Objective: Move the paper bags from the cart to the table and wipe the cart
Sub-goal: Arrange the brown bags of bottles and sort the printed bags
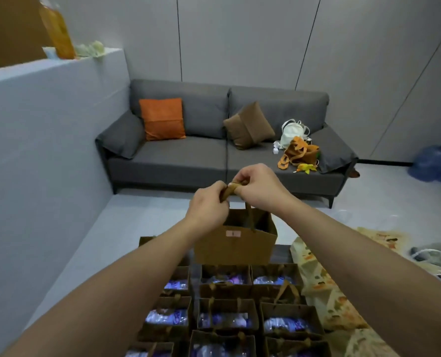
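Head view: both hands [209,204] [258,185] raised, fingers [233,186] pinching the paper bag's [236,244] handles [225,193].

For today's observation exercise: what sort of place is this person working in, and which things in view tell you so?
Probably an office lounge or waiting room. A grey sofa with an orange cushion stands against plain panelled walls, while both hands lift one paper bag from rows of identical packed bags.
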`<action>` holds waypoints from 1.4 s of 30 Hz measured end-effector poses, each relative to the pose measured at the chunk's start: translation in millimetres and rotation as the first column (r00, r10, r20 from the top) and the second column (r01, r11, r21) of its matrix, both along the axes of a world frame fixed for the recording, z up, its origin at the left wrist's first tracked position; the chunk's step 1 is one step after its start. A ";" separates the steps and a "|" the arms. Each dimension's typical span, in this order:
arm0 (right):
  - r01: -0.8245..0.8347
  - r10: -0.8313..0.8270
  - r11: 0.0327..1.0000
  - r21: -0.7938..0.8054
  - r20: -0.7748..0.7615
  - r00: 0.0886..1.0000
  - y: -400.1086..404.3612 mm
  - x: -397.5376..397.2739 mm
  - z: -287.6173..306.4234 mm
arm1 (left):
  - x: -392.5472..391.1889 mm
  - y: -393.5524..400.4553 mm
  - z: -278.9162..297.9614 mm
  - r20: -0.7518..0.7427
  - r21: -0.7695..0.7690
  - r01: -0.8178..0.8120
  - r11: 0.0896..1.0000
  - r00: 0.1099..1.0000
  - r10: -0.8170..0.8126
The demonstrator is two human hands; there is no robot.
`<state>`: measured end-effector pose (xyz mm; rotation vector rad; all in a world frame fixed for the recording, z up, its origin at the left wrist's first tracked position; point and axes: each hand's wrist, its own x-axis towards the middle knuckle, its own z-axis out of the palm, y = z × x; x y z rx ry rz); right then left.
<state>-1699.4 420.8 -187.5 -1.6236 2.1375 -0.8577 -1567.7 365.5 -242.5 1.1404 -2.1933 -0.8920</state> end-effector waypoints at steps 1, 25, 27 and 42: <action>-0.025 0.025 1.000 0.014 -0.004 1.000 -0.8 19.7 0.4 | 21.4 1.1 2.7 -0.033 0.019 -0.036 0.999 0.999 0.037; -0.237 0.319 0.889 0.393 -0.157 0.935 -132.2 198.0 -149.4 | 351.8 -56.6 -61.6 0.389 0.127 -0.607 0.785 0.758 0.523; -0.220 0.319 0.862 0.456 -0.154 0.935 -143.3 181.9 -177.2 | 355.2 -72.9 -81.3 0.413 0.146 -0.636 0.758 0.735 0.537; -0.269 0.596 0.582 0.768 -0.177 0.783 -268.8 116.6 -389.1 | 324.4 -168.0 -242.4 0.697 0.220 -0.673 0.706 0.615 0.369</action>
